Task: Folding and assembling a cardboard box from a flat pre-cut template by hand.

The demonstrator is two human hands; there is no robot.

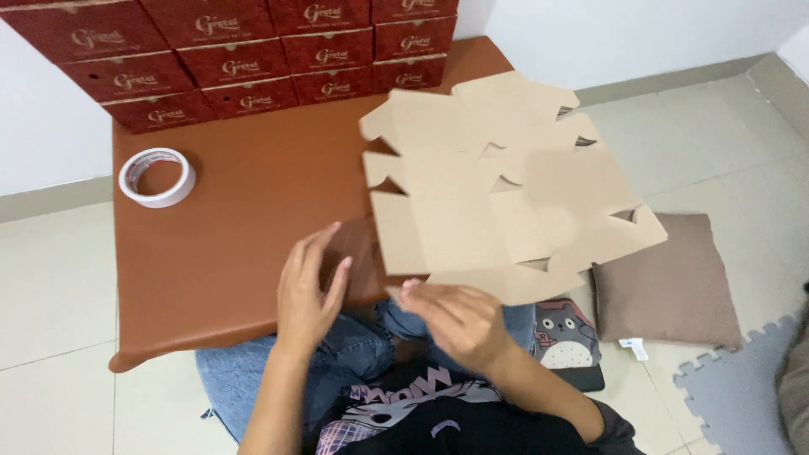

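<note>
Showing: a seated person seen from above, both bare hands at the near edge of a low brown table [236, 219].
Cardboard blank: a flat, unfolded tan die-cut sheet [497, 190] with notched flaps, in the centre and centre right of the frame, its near edge lifted over the table edge and its right part overhanging the floor.
Right hand: hand [455, 318] at lower centre, fingers pinching the near edge of the cardboard blank from below; grip narrow, closed on the sheet.
Left hand: hand [308, 291] at lower centre left, fingers loosely spread and slightly curled, just beside the blank's near left corner; whether it touches the sheet cannot be told.
Tape: a white roll [158, 177] lying flat at the upper left of the table, well apart from both hands.
Boxes: dark red cartons [253, 50] stacked in rows along the top of the frame against the wall.
Cushion: a brown square cushion [670, 282] on the floor at right.
</note>
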